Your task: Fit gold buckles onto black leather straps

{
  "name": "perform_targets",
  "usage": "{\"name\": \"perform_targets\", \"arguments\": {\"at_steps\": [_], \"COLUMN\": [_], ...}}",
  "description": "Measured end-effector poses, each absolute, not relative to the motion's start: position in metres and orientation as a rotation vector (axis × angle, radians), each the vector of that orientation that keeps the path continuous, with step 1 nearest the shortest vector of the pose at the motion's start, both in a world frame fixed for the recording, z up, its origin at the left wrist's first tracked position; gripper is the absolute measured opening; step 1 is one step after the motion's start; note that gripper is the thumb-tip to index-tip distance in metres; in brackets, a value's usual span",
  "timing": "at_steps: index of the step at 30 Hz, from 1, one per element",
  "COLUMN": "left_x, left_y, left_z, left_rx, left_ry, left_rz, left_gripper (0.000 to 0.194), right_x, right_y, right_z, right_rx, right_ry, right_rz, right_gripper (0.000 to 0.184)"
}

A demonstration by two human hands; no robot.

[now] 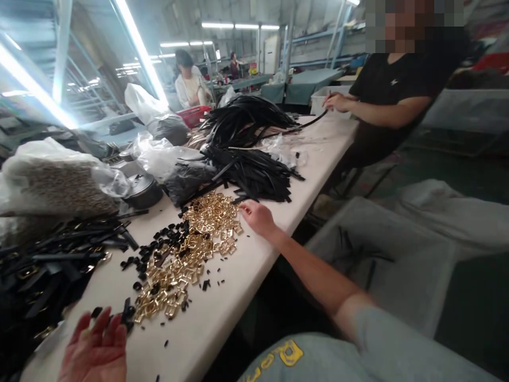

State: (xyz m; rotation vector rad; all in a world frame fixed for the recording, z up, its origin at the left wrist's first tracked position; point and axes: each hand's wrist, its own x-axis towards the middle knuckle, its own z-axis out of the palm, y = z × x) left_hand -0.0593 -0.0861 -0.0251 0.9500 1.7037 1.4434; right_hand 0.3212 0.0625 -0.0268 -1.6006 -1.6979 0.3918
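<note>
My left hand (97, 347) is at the lower left, palm up, with its fingers apart and slightly bent. Small black pieces lie close to its fingertips, and nothing shows in the palm. My right hand (258, 217) reaches to the far edge of a heap of gold rectangular buckles (175, 276). Its thumb and fingers are pinched together; what is between them is too small to make out. Small black loops (170, 233) lie along the left side of the buckles. Just beyond my right hand is a pile of black straps (258, 172).
At left, black straps with gold buckles (59, 270) are heaped below a filled plastic bag (59, 175). A round tin (143, 191) stands behind the loops. Across the white table (234, 297), a co-worker (397, 90) holds a black strap. A translucent bin (397, 265) stands at right.
</note>
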Motion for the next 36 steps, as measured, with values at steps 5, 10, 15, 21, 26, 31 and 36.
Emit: {"name": "perform_targets", "arguments": {"at_steps": [5,10,15,21,26,31,36], "left_x": [-0.007,0.014,0.032,0.052,0.061,0.059,0.061], "left_y": [-0.090,-0.093,-0.097,-0.096,-0.094,-0.102,-0.111], "left_z": [-0.026,-0.030,-0.026,-0.024,-0.018,-0.013,-0.016], "left_rx": [0.846,0.931,0.964,0.951,0.889,0.874,0.848], "left_ry": [1.657,1.567,1.485,1.284,1.237,1.333,1.333], "left_rz": [1.498,1.412,1.400,1.328,1.377,1.356,1.328], "left_gripper": [0.023,0.020,0.020,0.028,0.051,0.050,0.051], "right_x": [0.366,0.363,0.362,0.327,0.302,0.302,0.300], "right_y": [0.119,0.126,0.105,0.017,-0.051,-0.065,-0.074], "right_z": [-0.022,-0.032,-0.022,-0.023,-0.033,-0.046,-0.030], "right_rx": [-2.037,-1.969,-1.820,-1.117,-0.964,-1.034,-1.197], "right_ry": [-1.672,-1.642,-1.531,-1.362,-1.185,-1.234,-1.834], "right_rz": [0.199,0.267,0.360,1.255,1.785,1.781,1.074], "right_gripper": [0.031,0.014,0.014,0.021,0.028,0.025,0.012]}}
